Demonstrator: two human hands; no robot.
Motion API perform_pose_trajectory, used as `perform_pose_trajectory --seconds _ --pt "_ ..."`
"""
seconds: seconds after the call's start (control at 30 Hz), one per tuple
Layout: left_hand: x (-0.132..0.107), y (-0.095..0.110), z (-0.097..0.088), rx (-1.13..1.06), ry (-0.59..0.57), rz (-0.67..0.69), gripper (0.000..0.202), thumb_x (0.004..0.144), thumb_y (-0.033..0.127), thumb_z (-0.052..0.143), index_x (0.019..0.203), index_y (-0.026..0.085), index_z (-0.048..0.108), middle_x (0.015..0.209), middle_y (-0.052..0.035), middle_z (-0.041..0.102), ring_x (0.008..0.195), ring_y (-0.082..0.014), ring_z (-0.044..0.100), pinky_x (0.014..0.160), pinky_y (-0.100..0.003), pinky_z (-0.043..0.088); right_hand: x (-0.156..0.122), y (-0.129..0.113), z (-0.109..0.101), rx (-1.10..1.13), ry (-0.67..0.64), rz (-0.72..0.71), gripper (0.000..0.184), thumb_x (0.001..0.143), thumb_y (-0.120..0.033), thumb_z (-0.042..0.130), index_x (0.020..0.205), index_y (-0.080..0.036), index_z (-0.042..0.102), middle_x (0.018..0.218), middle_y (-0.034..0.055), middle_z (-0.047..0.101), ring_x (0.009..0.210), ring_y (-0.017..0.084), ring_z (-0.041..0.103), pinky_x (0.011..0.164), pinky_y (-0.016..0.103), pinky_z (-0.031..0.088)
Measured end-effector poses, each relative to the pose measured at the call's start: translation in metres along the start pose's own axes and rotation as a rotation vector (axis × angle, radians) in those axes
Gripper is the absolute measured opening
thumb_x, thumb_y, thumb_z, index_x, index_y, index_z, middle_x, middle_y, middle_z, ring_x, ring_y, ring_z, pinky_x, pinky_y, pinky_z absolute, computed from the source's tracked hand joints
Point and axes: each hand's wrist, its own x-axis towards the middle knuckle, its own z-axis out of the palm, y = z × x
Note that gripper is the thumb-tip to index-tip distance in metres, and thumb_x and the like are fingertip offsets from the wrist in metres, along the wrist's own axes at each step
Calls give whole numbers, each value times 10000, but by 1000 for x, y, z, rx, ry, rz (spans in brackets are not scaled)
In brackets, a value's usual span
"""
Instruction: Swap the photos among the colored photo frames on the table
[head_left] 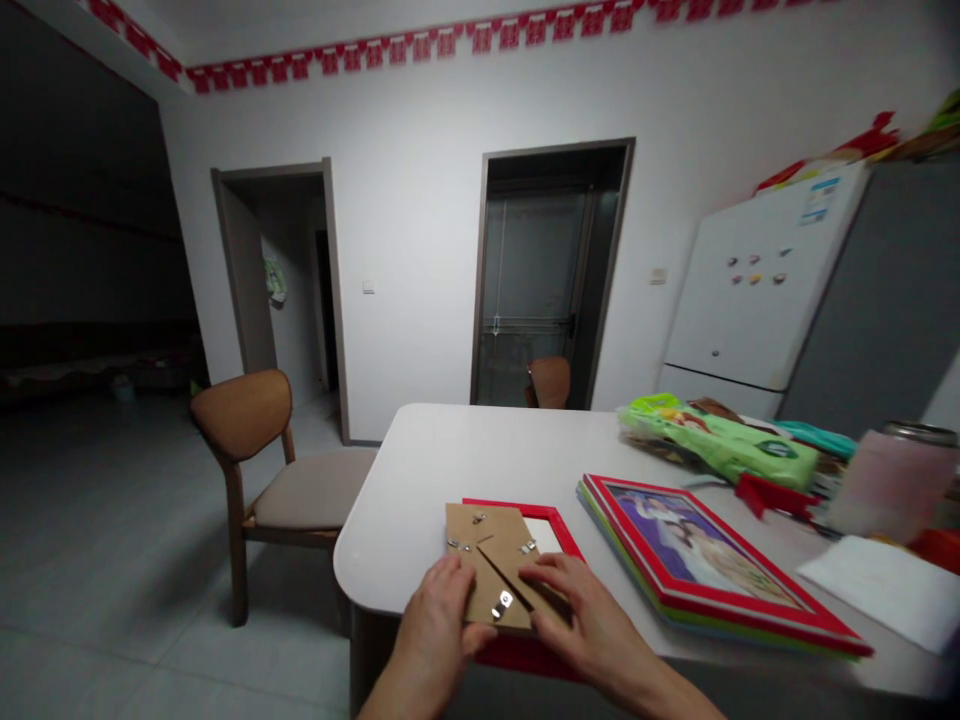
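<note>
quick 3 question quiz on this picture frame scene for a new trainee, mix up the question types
1. True or false: the left hand and the right hand both rest on the brown backing board of a red frame that lies face down.
2. Where is the stack of framed pictures? A) on the table, to the right of the hands; B) to the left of the hands; C) under the hands.
3. Short answer: what colour is the uppermost frame in that stack?

Key: 1 true; 2 A; 3 red.
</note>
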Motion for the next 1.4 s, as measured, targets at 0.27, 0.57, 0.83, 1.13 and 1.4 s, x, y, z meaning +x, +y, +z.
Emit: perform_pose_trajectory --seconds 0.27,0.57,0.83,1.13,1.4 --pt "17 26 28 -44 -116 14 368 646 233 624 991 130 551 1176 -107 487 1096 -216 416 944 -295 311 -16 51 -5 -93 19 101 389 625 -257 459 974 -175 609 1051 92 547 987 216 478 889 333 343" --pt "14 27 22 38 -181 48 197 752 280 477 899 184 567 1082 -53 547 1117 -216 383 940 -382 261 -18 54 5 -226 26 58 339 700 -335 450 970 -217 616 1011 81 572 940 209 486 823 333 370" --pt "4 20 34 -50 -174 111 527 629 403 622 1082 174 484 1245 -98 424 1160 -242 338 999 -424 154 7 58 2 -396 31 130 392 771 -368 357 1081 -197 525 1126 108 485 987 221 441 817 346 344" --pt "6 26 29 -37 -176 46 574 628 386 641 1116 161 440 1154 -98 497 1086 -260 412 961 -410 238 8 58 2 -352 4 103 395 807 -377 294 843 -132 602 951 112 523 874 184 477 805 295 334" --pt "6 19 24 -58 -163 70 635 604 364 668 1139 115 435 1092 -102 530 1032 -241 447 935 -365 295 -8 49 1 -347 -19 23 376 780 -363 372 1060 -182 544 1181 120 461 1081 236 396 891 385 306"
